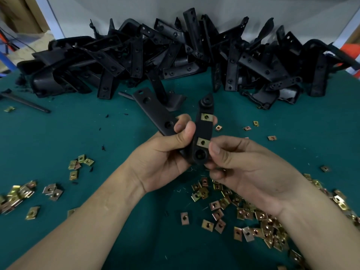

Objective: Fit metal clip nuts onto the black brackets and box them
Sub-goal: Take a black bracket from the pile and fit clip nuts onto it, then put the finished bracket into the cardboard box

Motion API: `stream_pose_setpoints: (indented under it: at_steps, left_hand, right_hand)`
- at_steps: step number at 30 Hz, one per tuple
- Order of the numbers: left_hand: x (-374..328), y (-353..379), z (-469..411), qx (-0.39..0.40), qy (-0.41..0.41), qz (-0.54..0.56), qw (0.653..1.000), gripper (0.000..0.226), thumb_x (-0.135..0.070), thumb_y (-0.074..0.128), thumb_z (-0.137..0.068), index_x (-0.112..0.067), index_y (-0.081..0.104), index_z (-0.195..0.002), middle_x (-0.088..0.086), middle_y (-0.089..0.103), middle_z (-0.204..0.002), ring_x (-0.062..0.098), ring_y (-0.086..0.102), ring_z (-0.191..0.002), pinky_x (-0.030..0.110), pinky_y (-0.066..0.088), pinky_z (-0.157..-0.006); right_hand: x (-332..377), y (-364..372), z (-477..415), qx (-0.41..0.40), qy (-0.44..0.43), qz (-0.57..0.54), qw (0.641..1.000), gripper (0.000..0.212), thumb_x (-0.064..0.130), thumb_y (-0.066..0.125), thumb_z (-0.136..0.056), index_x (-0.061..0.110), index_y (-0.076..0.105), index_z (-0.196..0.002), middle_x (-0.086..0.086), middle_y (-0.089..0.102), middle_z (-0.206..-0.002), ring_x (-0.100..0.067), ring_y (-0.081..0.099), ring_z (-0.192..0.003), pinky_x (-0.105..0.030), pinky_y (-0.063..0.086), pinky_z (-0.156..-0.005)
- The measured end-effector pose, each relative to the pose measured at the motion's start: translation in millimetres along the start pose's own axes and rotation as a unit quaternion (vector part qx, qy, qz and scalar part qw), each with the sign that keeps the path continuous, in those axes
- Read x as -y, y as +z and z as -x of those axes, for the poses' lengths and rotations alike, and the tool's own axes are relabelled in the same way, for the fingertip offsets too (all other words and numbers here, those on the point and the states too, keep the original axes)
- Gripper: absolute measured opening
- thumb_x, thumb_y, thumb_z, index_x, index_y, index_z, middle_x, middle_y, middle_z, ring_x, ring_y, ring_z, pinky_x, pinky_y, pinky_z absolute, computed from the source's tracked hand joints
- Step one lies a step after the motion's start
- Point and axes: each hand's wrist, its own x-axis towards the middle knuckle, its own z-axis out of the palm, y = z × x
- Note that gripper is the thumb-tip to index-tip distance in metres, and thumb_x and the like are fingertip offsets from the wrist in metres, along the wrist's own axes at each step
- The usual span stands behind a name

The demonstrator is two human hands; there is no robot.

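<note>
Nearest: loose clip nuts (pixel 243 211) scattered thick under the right forearm. They are small stamped squares, brass-yellow to coppery plating, each with a centre hole. A smaller cluster of nuts (pixel 17 193) lies at the left edge, with a few strays between. All sit on a green mat (pixel 78 133), matte, speckled with black plastic shavings.

Above the mat, the left hand (pixel 165 158) is closed round the held bracket (pixel 203 131): thumb across the front, one fingertip showing behind its right edge. The same hand also clamps a flat strip bracket (pixel 155 112), which angles up and left and has round holes along it.

The right hand (pixel 243 164) pinches the held bracket's lower end. Its thumb is against the edge of the lower clip nut (pixel 203 142) and its fingers are curled underneath.

The held bracket is black moulded plastic, a slightly curved bar standing near upright, with a round boss at each end. The upper clip nut (pixel 206 117) is already seated on it. Both nuts lie flat on the face, holes showing.

Mid-distance: a black rod (pixel 25 102) lies on the mat at left. A few single nuts lie right of the hands.

Far: a bracket pile (pixel 175 55) runs the full width of the table against a pale wall. It is a tangle of black parts, strips and angled pieces with screw holes. Cardboard (pixel 19 12) shows top left and something orange (pixel 348 47) at far right.
</note>
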Motion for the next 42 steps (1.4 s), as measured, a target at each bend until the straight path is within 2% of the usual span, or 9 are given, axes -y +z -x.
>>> stream_pose_setpoints:
  at_steps: [7, 11, 13, 16, 23, 26, 30, 35, 42]
  left_hand:
    - [-3, -2, 2, 0.053, -0.03, -0.013, 0.998, 0.041, -0.014, 0.073, -0.088, -0.017, 0.032, -0.093, 0.006, 0.073, -0.117, 0.022, 0.069, -0.112, 0.034, 0.057, -0.09]
    - [-4, -2, 2, -0.004, 0.028, 0.004, 1.0, 0.069, -0.014, 0.084, -0.078, -0.016, 0.032, -0.124, 0.01, 0.074, -0.112, 0.025, 0.072, -0.107, 0.034, 0.059, -0.088]
    - [-4, -1, 0, -0.035, 0.055, -0.035, 0.997, 0.047, -0.016, 0.088, -0.074, -0.014, 0.047, -0.098, 0.015, 0.071, -0.11, 0.027, 0.071, -0.103, 0.036, 0.059, -0.087]
    - [-3, 6, 0, -0.05, 0.059, -0.075, 0.994, 0.038, -0.017, 0.089, -0.073, -0.02, 0.053, -0.086, 0.015, 0.066, -0.107, 0.028, 0.069, -0.098, 0.035, 0.058, -0.082]
    - [3, 42, 0, -0.195, 0.108, -0.16, 0.962, 0.063, -0.013, 0.075, -0.082, -0.028, 0.053, -0.139, 0.007, 0.072, -0.112, 0.021, 0.073, -0.097, 0.031, 0.06, -0.082]
    - [24, 80, -4, -0.167, 0.167, -0.251, 0.939, 0.07, -0.014, 0.079, -0.082, -0.05, 0.047, -0.134, 0.002, 0.074, -0.104, 0.024, 0.072, -0.104, 0.035, 0.06, -0.084]
    - [75, 147, -12, -0.114, 0.152, -0.275, 0.942, 0.069, -0.012, 0.079, -0.082, -0.047, 0.049, -0.134, 0.007, 0.073, -0.103, 0.026, 0.072, -0.102, 0.039, 0.062, -0.081]
    - [154, 223, -20, -0.042, 0.06, -0.284, 0.956, 0.053, -0.009, 0.073, -0.091, -0.039, 0.053, -0.13, -0.002, 0.07, -0.092, 0.02, 0.075, -0.089, 0.029, 0.062, -0.078]
    - [249, 281, -26, 0.087, -0.06, -0.388, 0.916, 0.033, -0.008, 0.067, -0.096, -0.032, 0.061, -0.118, -0.002, 0.075, -0.1, 0.012, 0.076, -0.086, 0.018, 0.057, -0.076]
  right_hand:
    - [-2, 3, 4, 0.014, 0.02, -0.004, 1.0, 0.012, 0.018, 0.088, -0.065, 0.015, 0.077, -0.071, -0.002, 0.065, -0.08, -0.007, 0.053, -0.064, -0.016, 0.04, -0.048]
    - [6, 8, 5, -0.029, -0.064, 0.033, 0.997, 0.032, 0.019, 0.079, -0.069, 0.012, 0.075, -0.1, -0.007, 0.073, -0.097, -0.016, 0.069, -0.09, -0.028, 0.06, -0.083]
    - [14, 14, 5, -0.061, -0.096, 0.057, 0.992, 0.036, 0.018, 0.078, -0.074, 0.014, 0.071, -0.109, -0.005, 0.076, -0.098, -0.016, 0.072, -0.095, -0.03, 0.059, -0.09]
    - [21, 22, 9, -0.146, -0.136, 0.187, 0.962, 0.027, 0.016, 0.078, -0.084, 0.03, 0.073, -0.106, 0.003, 0.078, -0.094, -0.007, 0.074, -0.086, -0.018, 0.056, -0.075]
    - [38, -4, 71, -0.279, -0.169, 0.132, 0.936, 0.024, 0.012, 0.078, -0.084, 0.034, 0.081, -0.095, 0.009, 0.078, -0.095, 0.002, 0.067, -0.078, -0.015, 0.047, -0.06]
    - [35, -22, 119, -0.317, -0.18, 0.099, 0.926, 0.031, 0.024, 0.081, -0.071, 0.031, 0.08, -0.101, 0.006, 0.079, -0.1, -0.003, 0.07, -0.089, -0.019, 0.045, -0.069]
    - [20, -45, 201, -0.416, -0.215, 0.062, 0.882, 0.048, 0.036, 0.081, -0.057, 0.03, 0.079, -0.105, 0.002, 0.079, -0.099, -0.004, 0.067, -0.086, -0.019, 0.046, -0.07]
    - [-10, -63, 315, -0.547, -0.239, 0.004, 0.802, 0.037, 0.017, 0.074, -0.071, 0.012, 0.078, -0.108, -0.012, 0.077, -0.105, -0.023, 0.072, -0.102, -0.033, 0.055, -0.098]
    - [-57, -73, 443, -0.657, -0.146, 0.074, 0.736, 0.032, 0.027, 0.071, -0.078, 0.022, 0.077, -0.109, -0.003, 0.069, -0.085, -0.014, 0.069, -0.085, -0.025, 0.053, -0.079]
